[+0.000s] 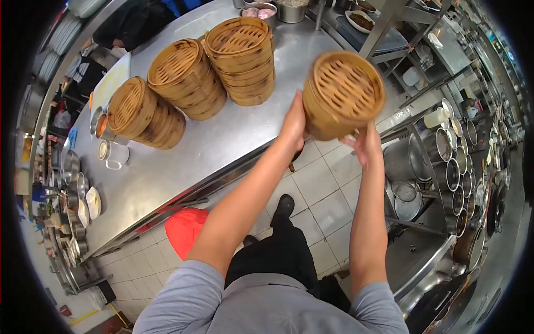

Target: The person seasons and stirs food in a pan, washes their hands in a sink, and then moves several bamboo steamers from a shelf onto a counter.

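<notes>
Between my two hands is a stack of bamboo steamers (pixel 344 92) with a slatted lid on top, held out in front of me past the table's edge. My left hand (pixel 295 123) presses against its left side. My right hand (pixel 364 146) supports it from below on the right, its fingers partly hidden under the stack. Three more lidded bamboo steamer stacks stand in a row on the steel table: a left one (pixel 147 114), a middle one (pixel 188 80) and a right one (pixel 242 61).
The steel table (pixel 222 142) curves along my left. On it are a white mug (pixel 115 154) and, at the back, a metal bowl with pale pink food (pixel 258 11). Metal pots (pixel 451 175) fill a rack on the right. A red bag (pixel 186 229) hangs below the table edge.
</notes>
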`<state>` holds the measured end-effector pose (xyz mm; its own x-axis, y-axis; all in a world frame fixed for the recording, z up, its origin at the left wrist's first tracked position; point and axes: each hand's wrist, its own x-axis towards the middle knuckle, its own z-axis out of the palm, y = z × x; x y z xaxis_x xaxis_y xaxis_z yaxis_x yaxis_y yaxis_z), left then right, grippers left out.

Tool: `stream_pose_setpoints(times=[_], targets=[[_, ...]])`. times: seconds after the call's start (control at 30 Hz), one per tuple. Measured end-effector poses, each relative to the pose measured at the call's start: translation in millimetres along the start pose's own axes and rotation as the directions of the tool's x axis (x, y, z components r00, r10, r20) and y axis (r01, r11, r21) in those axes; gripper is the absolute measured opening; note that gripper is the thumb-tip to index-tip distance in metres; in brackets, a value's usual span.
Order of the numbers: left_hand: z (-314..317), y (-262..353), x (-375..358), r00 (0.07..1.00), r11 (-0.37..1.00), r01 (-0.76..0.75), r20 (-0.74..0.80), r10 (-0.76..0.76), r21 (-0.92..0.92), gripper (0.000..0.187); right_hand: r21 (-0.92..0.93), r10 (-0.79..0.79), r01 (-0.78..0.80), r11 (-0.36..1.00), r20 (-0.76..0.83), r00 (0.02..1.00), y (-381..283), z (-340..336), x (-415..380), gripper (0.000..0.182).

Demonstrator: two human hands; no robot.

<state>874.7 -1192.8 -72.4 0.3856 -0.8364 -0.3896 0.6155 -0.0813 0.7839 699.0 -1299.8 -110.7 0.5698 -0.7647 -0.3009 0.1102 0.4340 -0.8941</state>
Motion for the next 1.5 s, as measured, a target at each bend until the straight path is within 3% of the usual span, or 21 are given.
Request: stream_pose_setpoints(times=[0.07, 0.13, 0.2, 0.23, 0.27, 0.3, 0.37, 0.43, 0.5, 0.57, 0.63, 0.73, 0.77, 0.83, 0.97, 1.0, 1.07, 1.13, 1.3, 1.37, 1.5], targets=[[-21, 1, 42, 0.998, 0.997, 0.063, 0.023, -0.062, -0.035, 0.071, -0.037, 0.042, -0.043, 0.998, -0.024, 0.999, -4, 18, 34, 0.078], [-18, 14, 49, 0.999, 0.999, -0.020, -0.040, 0.021, 0.025, 0.072, -0.008, 0.022, -0.022, 1.000, -0.034, 0.999, -4, 31, 63, 0.078], [-35, 14, 84, 1.000, 0.999, -0.015, 0.022, 0.016, -0.037, 0.074, -0.017, 0.049, -0.049, 0.999, -0.026, 0.998, -9, 42, 86, 0.076], [-29, 24, 82, 0.992, 0.999, -0.008, -0.128, 0.014, 0.050, 0.072, -0.013, 0.031, -0.031, 0.999, -0.023, 0.999, -9, 46, 99, 0.076], [-60, 11, 126, 0.998, 1.000, -0.007, -0.069, 0.006, -0.001, 0.070, -0.010, 0.011, -0.011, 1.000, -0.020, 1.000, -7, 50, 111, 0.075], [-57, 17, 119, 0.998, 0.999, -0.041, -0.048, 0.040, -0.024, 0.070, 0.009, 0.025, -0.025, 1.000, -0.040, 0.999, -1, 52, 125, 0.075], [-54, 1, 104, 0.951, 0.981, -0.184, -0.241, 0.195, 0.067, 0.071, -0.018, -0.104, 0.103, 0.994, -0.023, 0.994, 16, 54, 143, 0.076], [-59, -30, 60, 0.916, 0.942, -0.331, -0.223, 0.334, 0.052, 0.066, -0.014, -0.190, 0.189, 0.982, -0.050, 0.981, 39, 49, 138, 0.068], [-90, -69, 8, 0.959, 0.957, -0.282, 0.012, 0.283, -0.071, 0.057, -0.020, -0.270, 0.269, 0.963, -0.072, 0.960, 70, 38, 120, 0.063], [-163, -131, -25, 0.965, 0.979, 0.109, 0.256, -0.061, -0.175, 0.049, 0.339, -0.219, 0.164, 0.927, 0.130, 0.967, 106, 13, 85, 0.053], [-226, -200, -56, 0.936, 0.937, 0.349, 0.057, -0.348, 0.009, 0.045, 0.436, -0.111, 0.017, 0.900, 0.190, 0.976, 176, -9, 58, 0.043], [-364, -289, -66, 0.787, 0.876, 0.427, -0.385, -0.482, -0.223, 0.043, 0.266, 0.228, -0.263, 0.927, 0.157, 0.961, 300, -18, 35, 0.040], [-410, -308, -66, 0.703, 0.866, 0.406, -0.504, -0.501, -0.293, 0.044, 0.153, 0.344, -0.357, 0.922, 0.103, 0.933, 334, -11, 30, 0.039], [-518, -346, -50, 0.580, 0.893, 0.151, -0.693, -0.428, -0.424, 0.046, 0.047, 0.419, -0.428, 0.903, 0.130, 0.898, 412, -6, 28, 0.041], [-622, -360, -2, 0.402, 0.951, -0.090, -0.884, -0.238, -0.297, 0.047, -0.218, 0.557, -0.528, 0.821, 0.097, 0.825, 495, 25, 39, 0.055], [-632, -357, 7, 0.477, 0.962, -0.091, -0.859, -0.185, -0.257, 0.050, -0.220, 0.558, -0.529, 0.819, 0.097, 0.824, 515, 35, 47, 0.055], [-649, -350, 26, 0.606, 0.976, -0.122, -0.792, -0.071, -0.180, 0.053, -0.317, 0.363, -0.300, 0.900, 0.162, 0.917, 552, 50, 65, 0.060], [-657, -346, 37, 0.670, 0.978, -0.157, -0.742, 0.004, -0.137, 0.054, -0.384, 0.395, -0.301, 0.873, 0.194, 0.898, 555, 62, 78, 0.063], [-646, -350, 38, 0.751, 0.980, -0.170, -0.658, 0.060, -0.105, 0.056, -0.487, 0.392, -0.251, 0.837, 0.212, 0.895, 586, 88, 110, 0.071], [-633, -353, 43, 0.783, 0.982, -0.161, -0.619, 0.064, -0.102, 0.056, -0.370, 0.272, -0.159, 0.915, 0.275, 0.922, 605, 102, 121, 0.059], [-604, -352, 63, 0.848, 0.986, -0.128, -0.527, 0.055, -0.102, 0.058, -0.288, 0.293, -0.232, 0.929, 0.189, 0.937, 619, 127, 122, 0.071]])
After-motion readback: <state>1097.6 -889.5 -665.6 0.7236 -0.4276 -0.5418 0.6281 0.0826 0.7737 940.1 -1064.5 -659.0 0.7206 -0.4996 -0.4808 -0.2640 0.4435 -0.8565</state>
